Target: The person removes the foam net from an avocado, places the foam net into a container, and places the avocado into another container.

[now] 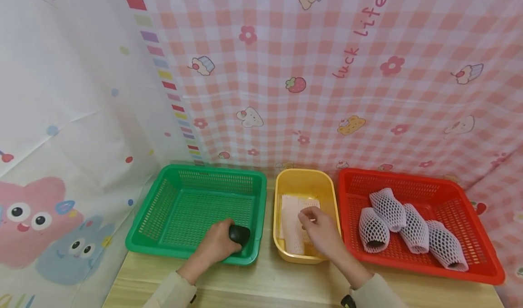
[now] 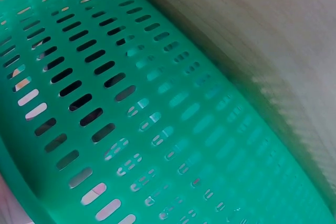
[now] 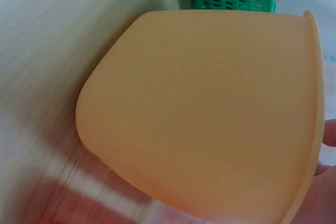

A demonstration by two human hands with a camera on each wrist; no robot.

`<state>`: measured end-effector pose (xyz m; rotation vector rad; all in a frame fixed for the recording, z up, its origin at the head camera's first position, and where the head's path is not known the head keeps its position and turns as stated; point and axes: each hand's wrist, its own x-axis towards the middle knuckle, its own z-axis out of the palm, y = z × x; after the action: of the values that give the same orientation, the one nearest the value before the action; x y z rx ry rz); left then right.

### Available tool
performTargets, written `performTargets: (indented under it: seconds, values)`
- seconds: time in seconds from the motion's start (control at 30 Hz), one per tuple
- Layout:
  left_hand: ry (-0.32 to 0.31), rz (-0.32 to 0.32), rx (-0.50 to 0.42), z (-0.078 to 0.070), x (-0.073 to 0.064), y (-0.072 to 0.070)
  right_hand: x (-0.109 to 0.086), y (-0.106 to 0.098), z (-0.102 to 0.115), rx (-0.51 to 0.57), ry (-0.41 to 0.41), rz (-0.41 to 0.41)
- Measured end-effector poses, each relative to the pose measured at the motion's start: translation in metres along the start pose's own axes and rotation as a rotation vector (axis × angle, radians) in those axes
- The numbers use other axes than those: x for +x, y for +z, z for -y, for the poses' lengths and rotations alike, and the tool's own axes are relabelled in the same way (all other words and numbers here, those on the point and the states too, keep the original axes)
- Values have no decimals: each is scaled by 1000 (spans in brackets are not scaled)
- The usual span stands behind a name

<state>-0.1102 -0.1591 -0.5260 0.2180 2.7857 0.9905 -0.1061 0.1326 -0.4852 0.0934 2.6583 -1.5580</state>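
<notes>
My left hand (image 1: pixel 218 242) grips a dark, smooth, oval object (image 1: pixel 239 235) at the near right corner of the green basket (image 1: pixel 196 252). The left wrist view shows mostly that basket's slotted wall (image 2: pixel 131 98); hand and object are hidden behind it. Over the yellow bin (image 1: pixel 306 174), my right hand (image 1: pixel 323 233) has its fingers bent, fingertips right at the white foam net sleeves (image 1: pixel 292 222) lying flat inside. Whether it pinches one, I cannot tell. In the right wrist view, the bin's outer wall (image 3: pixel 199 114) covers most of that hand.
To the right, a red basket (image 1: pixel 408 268) contains several stuffed foam net sleeves (image 1: pixel 388 208), a dark end showing in some. All three containers stand side by side on a wooden table (image 1: pixel 261 281). Behind them hangs a pink checked cloth (image 1: pixel 278 117), with a white patterned one (image 1: pixel 81 117) at left.
</notes>
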Motion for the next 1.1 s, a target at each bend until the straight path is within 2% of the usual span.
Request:
performTargets:
  seconds: [0.13, 0.3, 0.47, 0.73, 0.93, 1.1]
  values:
    - [-6, 20, -4, -2, 0, -1, -3, -12, -1, -1, -87, -46]
    - [-3, 37, 2, -2, 2, -1, -9, -37, -9, -47, -197, -180]
    - [-9, 49, -1, -2, 2, -2, -10, -60, -19, -108, -244, -278]
    - [-18, 71, -7, 1, 4, 0, -8, -87, -44, -210, -240, -399]
    - [-24, 81, -8, 1, 3, -1, -6, -101, -63, -339, -213, -397]
    - [-29, 94, -2, 0, 3, -3, -3, -105, -81, -444, -147, -396]
